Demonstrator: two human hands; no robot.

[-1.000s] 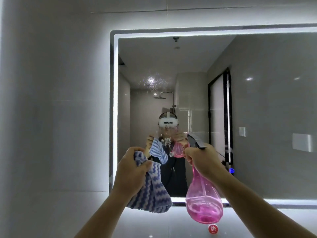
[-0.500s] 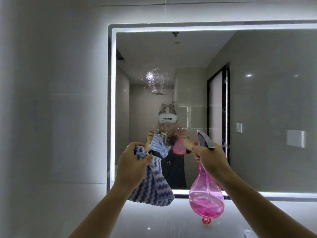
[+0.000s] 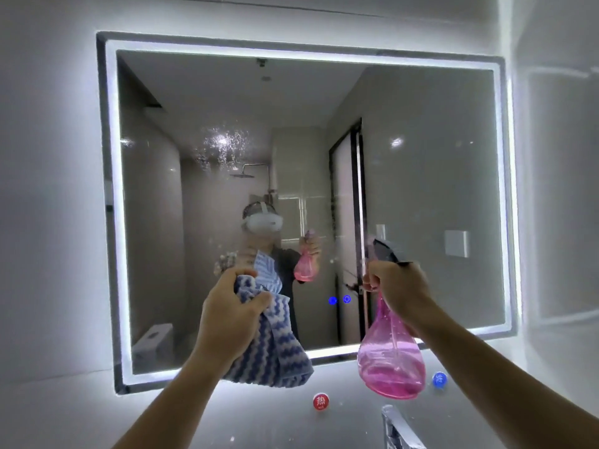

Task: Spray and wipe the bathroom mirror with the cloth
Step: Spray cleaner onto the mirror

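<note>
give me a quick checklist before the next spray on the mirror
1. Pink translucent spray bottle gripped by right hand: ok.
2. Liquid left in bottle: ok, lower part filled.
3. Dark nozzle aimed at the lit-edged wall mirror: ok.
4. Blue-and-white zigzag cloth ready in left hand: ok.
5. Droplets already on glass: ok, upper middle patch.
6. Right side of mirror wetted: cannot tell.

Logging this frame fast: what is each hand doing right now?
Left hand: closed, gripping the blue striped cloth.
Right hand: closed around the neck of the pink spray bottle, by its trigger.
</note>
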